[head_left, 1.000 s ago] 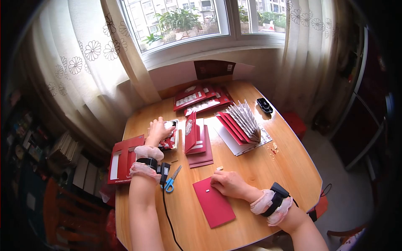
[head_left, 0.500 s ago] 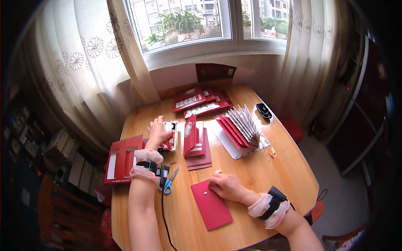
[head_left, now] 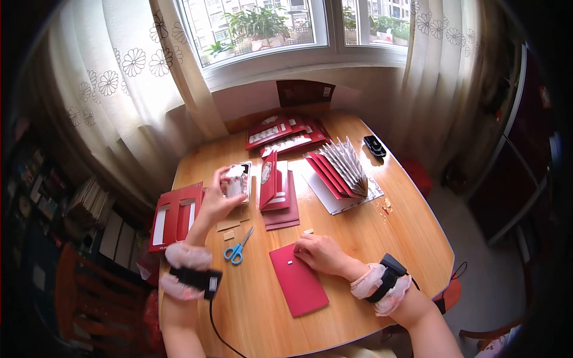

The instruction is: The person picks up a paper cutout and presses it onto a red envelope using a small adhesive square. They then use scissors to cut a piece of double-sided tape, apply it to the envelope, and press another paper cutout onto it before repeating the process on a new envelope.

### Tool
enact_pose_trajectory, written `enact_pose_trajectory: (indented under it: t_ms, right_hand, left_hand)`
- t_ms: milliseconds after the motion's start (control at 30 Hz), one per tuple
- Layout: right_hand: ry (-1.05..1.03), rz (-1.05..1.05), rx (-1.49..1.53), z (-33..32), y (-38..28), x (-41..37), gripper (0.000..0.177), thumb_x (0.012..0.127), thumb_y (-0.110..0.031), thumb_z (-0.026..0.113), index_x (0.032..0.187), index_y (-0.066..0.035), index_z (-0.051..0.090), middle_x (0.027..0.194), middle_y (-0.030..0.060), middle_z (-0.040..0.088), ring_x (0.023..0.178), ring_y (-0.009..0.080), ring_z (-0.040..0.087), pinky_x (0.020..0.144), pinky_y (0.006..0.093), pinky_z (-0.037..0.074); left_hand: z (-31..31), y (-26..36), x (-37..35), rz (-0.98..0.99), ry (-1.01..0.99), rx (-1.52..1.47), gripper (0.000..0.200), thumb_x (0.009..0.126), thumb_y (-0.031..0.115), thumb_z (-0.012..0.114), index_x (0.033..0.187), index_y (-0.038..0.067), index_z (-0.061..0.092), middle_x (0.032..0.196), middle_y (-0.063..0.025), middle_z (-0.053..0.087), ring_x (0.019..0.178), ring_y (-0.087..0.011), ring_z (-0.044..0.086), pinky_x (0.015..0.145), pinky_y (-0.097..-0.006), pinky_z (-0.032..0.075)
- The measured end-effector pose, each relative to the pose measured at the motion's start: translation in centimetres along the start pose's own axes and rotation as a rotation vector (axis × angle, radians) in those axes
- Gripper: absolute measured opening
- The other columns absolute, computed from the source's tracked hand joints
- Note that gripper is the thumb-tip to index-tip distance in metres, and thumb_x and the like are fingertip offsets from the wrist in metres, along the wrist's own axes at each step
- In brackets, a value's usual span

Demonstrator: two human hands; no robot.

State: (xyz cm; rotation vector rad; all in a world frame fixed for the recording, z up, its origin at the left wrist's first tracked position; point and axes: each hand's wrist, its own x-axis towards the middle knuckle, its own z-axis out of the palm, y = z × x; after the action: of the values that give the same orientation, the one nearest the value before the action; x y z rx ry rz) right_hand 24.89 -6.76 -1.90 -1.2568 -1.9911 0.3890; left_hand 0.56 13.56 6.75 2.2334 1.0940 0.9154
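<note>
Print on red pack (head_left: 176, 216) is illegible; left hand (head_left: 216, 200) grips small packet (head_left: 234, 181), right hand (head_left: 320, 253) rests flat on red envelope (head_left: 298, 286).

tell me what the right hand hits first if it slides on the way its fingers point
The right hand would likely meet the small white piece on the red envelope, then the scissors.

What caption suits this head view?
Left hand holds a small packet above the wooden table; right hand presses a red envelope beside blue-handled scissors.
</note>
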Motion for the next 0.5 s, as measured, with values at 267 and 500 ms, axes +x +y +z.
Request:
enact_pose_trajectory:
  t_ms: [267, 500]
  right_hand:
    - [0.049, 0.055, 0.064, 0.3, 0.4, 0.0, 0.008, 0.087, -0.012, 0.068, 0.089, -0.005, 0.064, 0.087, 0.0135, 0.067, 0.082, 0.0330, 0.066, 0.073, 0.0428, 0.053]
    - [0.079, 0.067, 0.094, 0.5, 0.6, -0.1, 0.010, 0.087, -0.011, 0.070, 0.090, -0.003, 0.066, 0.084, 0.0141, 0.066, 0.079, 0.0303, 0.067, 0.070, 0.0398, 0.053]
  left_hand:
    - [3.8, 7.4, -14.0, 0.067, -0.327, -0.366, 0.087, 0.074, 0.008, 0.088, 0.148, 0.007, 0.042, 0.129, -0.0081, 0.045, 0.123, -0.0197, 0.052, 0.099, -0.0317, 0.055]
    - [5.4, 7.1, -15.1, 0.076, -0.311, -0.248, 0.075, 0.073, 0.008, 0.089, 0.138, 0.004, 0.050, 0.125, -0.0089, 0.044, 0.117, -0.0205, 0.054, 0.093, -0.0316, 0.058]
